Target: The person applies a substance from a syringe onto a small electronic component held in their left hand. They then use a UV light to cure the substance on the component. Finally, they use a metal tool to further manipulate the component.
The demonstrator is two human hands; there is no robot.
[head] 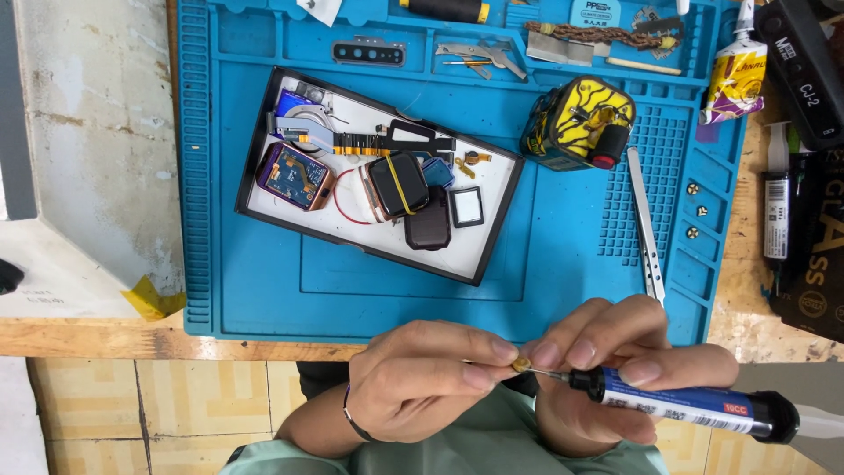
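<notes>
My left hand [420, 378] pinches a tiny gold-coloured part [521, 363] between thumb and forefinger, just below the near edge of the blue work mat [563, 273]. My right hand [615, 369] grips a glue syringe [686, 406] with a blue-and-white barrel and black collar; its thin needle tip touches the gold part. Both hands hover over my lap, in front of the wooden bench edge [88, 339].
A black-rimmed white tray [299, 220] on the mat holds smartwatch bodies, a small screen frame and flex cables. A yellow-and-black block [576, 123], metal tweezers [646, 229], three small gold screws [694, 211], a glue tube [734, 79] and dark boxes [809, 176] lie to the right.
</notes>
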